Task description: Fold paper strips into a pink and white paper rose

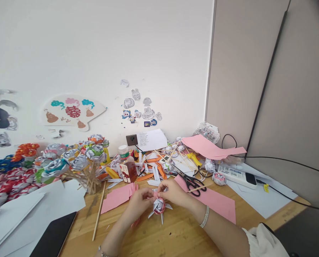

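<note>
Both my hands meet over the wooden table (175, 235) near its middle. My left hand (140, 202) and my right hand (174, 192) pinch the top of a small paper rose (159, 206), silver and red with white pointed strips sticking out below it. The fingers of both hands are closed on a pink bit of paper at the flower's top. A bracelet sits on my right wrist. Pink paper sheets (118, 198) lie just behind my left hand and more pink paper (218, 201) lies under my right forearm.
Black scissors (193, 182) lie behind my right hand. A glue bottle (127, 167), wooden sticks (98, 211), paper scraps and several finished paper roses (55, 160) crowd the back and left. A dark phone (53, 237) lies at the front left, a power strip (236, 175) at the right.
</note>
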Motion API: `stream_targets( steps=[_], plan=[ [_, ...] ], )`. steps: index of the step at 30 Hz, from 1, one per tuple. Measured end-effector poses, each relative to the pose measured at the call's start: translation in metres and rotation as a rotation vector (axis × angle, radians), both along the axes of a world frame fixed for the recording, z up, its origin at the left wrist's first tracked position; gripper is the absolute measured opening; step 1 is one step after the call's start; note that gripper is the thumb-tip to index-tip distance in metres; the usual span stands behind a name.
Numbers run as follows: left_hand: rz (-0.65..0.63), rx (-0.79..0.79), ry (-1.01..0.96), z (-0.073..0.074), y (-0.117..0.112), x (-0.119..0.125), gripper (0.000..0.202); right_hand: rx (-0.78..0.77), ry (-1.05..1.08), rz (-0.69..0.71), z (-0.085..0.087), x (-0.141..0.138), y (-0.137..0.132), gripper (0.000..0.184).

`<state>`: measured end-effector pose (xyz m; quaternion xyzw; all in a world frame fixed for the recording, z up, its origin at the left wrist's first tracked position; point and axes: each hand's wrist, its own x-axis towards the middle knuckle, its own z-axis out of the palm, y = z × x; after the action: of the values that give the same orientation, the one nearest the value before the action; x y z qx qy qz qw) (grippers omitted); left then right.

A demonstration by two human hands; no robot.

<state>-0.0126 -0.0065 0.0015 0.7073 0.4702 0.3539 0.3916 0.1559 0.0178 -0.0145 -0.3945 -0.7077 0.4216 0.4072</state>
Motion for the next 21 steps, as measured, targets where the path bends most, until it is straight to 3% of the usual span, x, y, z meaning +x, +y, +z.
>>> stream_targets(
  steps=[6, 11, 15, 19, 21],
  plan=[
    [0.112, 0.104, 0.127, -0.003, 0.000, 0.000, 0.023, 0.094, -0.068, -0.023, 0.001, -0.001, -0.001, 0.001],
    [0.094, 0.205, 0.200, -0.004, -0.003, 0.002, 0.019, 0.028, -0.049, 0.092, 0.000, 0.001, 0.003, 0.006],
    [0.072, 0.228, 0.224, -0.001, -0.007, 0.007, 0.019, 0.019, -0.087, 0.090, 0.003, 0.004, 0.002, 0.006],
    [0.007, 0.073, 0.100, 0.002, -0.006, 0.002, 0.013, 0.061, -0.120, 0.086, 0.007, 0.005, -0.001, 0.009],
    [-0.099, -0.071, -0.063, 0.002, -0.002, -0.003, 0.024, 0.101, -0.115, 0.096, 0.007, 0.004, -0.002, 0.010]
  ],
)
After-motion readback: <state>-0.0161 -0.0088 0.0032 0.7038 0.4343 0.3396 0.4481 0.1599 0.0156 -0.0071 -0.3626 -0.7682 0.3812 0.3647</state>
